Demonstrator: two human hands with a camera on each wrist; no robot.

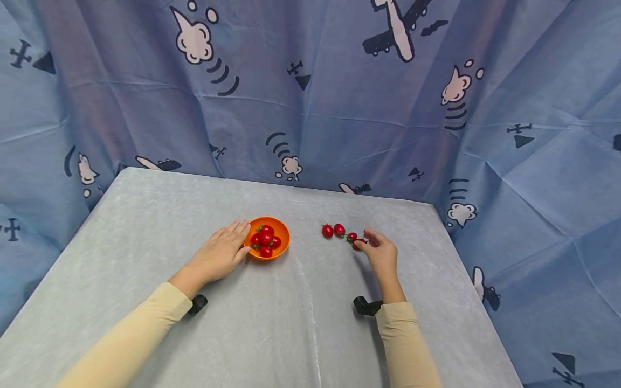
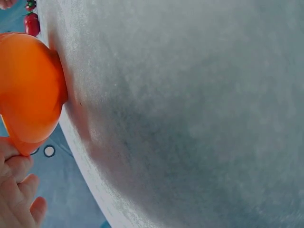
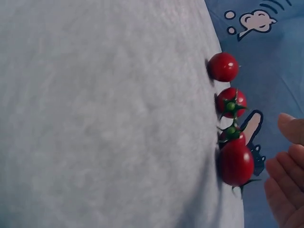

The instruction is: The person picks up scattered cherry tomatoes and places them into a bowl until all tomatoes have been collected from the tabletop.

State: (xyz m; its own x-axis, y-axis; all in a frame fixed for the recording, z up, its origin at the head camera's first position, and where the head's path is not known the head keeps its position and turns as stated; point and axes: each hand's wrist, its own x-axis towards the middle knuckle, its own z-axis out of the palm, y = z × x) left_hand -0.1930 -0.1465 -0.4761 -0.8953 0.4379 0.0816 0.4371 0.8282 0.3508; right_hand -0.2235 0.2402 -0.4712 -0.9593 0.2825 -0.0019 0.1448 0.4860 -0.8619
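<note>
My left hand (image 1: 220,252) rests against the left side of an orange bowl (image 1: 286,245), its extended fingers on the rim. Several cherry tomatoes (image 1: 266,238) with green stems lie inside the bowl. In the left wrist view, the smooth outside of the bowl (image 2: 31,88) fills the left edge, with the fingers (image 2: 21,175) at its rim. My right hand (image 1: 384,257) hovers over the nearest of a short row of loose cherry tomatoes, thumb and fingers apart. The right wrist view shows that tomato (image 3: 236,163) still on the table, a gap between it and the hand (image 3: 287,185).
Farther along the row sit other cherry tomatoes (image 1: 327,231), between the bowl and my right hand. A pale grey cloth covers the table (image 1: 271,323). Behind it hangs a blue curtain (image 1: 262,108) with plane and cloud prints. Black wrist mounts (image 1: 367,306) stick out at both cuffs.
</note>
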